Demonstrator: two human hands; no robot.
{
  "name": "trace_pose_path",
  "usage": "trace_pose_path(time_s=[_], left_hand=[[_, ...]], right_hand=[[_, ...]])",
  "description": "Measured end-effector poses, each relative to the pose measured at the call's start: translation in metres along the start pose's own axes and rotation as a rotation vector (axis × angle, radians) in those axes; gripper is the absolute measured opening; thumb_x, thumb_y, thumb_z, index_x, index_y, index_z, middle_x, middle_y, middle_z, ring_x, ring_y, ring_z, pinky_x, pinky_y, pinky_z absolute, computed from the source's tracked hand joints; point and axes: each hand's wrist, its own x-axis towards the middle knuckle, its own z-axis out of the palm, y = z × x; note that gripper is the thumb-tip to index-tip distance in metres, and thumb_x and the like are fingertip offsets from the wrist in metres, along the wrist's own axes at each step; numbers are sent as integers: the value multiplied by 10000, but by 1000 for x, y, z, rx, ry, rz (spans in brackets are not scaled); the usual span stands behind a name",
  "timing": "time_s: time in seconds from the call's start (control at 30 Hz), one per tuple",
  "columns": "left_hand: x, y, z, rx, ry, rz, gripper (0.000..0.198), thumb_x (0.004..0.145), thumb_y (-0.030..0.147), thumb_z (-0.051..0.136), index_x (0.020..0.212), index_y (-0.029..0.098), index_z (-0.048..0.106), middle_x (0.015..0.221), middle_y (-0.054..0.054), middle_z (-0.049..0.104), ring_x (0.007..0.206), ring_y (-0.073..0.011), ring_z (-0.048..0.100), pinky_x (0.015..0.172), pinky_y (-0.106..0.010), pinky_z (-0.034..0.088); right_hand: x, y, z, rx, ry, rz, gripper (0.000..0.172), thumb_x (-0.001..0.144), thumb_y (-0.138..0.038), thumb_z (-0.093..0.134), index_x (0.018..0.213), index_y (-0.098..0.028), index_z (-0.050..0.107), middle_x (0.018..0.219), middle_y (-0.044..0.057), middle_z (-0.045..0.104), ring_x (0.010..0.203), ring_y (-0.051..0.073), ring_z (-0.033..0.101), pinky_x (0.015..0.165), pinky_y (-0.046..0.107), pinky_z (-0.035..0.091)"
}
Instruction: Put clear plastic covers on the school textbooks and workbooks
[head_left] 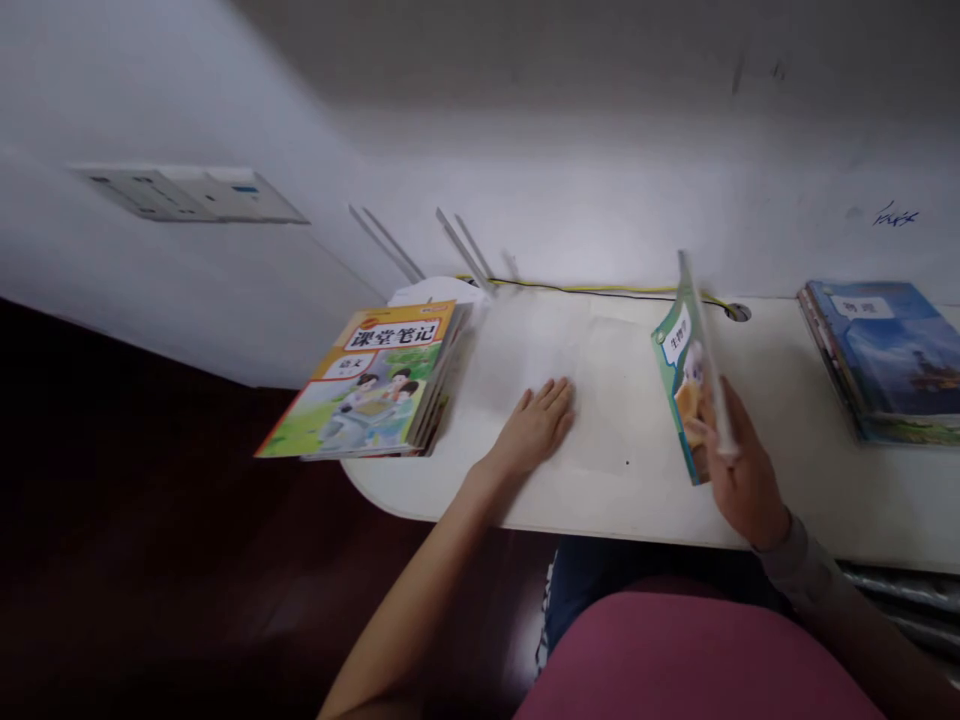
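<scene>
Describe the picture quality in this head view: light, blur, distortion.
Head view: brightest on the white desk and the wall behind it, while the floor at left is nearly black; the green book in the right hand is motion-blurred, and the left hand lying flat is sharper; wide-angle bending curves the desk edge and tilts the wall.

Dim room, soft glow on white desk (pixel 600 400), dark floor left, motion blur, wide-angle edge bending

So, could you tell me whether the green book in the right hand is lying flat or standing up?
Standing up: the green book is on edge on the desk, gripped by the right hand.
</scene>
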Motion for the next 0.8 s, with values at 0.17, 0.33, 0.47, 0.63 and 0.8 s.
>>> trace_pose_path(time_s=[0.17,0.33,0.47,0.63,0.8], left_hand=[[-3,-3,-2,36,48,63,483,920,271,378,1394,191,430,1432,-130,455,1343,-284,376,1074,-491,311],[-8,-8,0,33,7,122,472,881,229,458,1351,224,492,1398,-138,490,1361,-304,339,1095,-510,274],[-10,-11,4,-3,2,139,482,901,248,426,1379,196,454,1459,-141,414,1404,-301,260,1117,-494,250],[-18,-10,5,-36,28,64,559,874,200,406,1427,128,357,1517,-170,298,1411,-309,239,1109,-477,283],[-36,-15,11,-138,150,-11,511,912,256,355,1371,40,415,1453,-216,393,1392,-324,282,1107,-503,298]], right_hand=[[20,-49,50,-347,-312,-344,613,874,-70,327,1481,-107,245,1501,171,331,1406,323,238,1106,545,302],[17,-66,99,-567,-478,-307,458,941,-143,297,1369,-70,446,1438,233,403,1329,388,368,1024,626,333],[23,-64,116,-633,-504,-239,473,939,-122,268,1379,-46,425,1412,273,412,1281,400,433,954,620,394],[34,-63,118,-675,-523,-205,459,951,-172,311,1375,-36,424,1415,286,399,1269,415,438,942,621,397],[46,-60,103,-609,-650,-246,714,817,-481,622,1356,-47,445,1404,275,429,1273,419,424,972,567,405]])
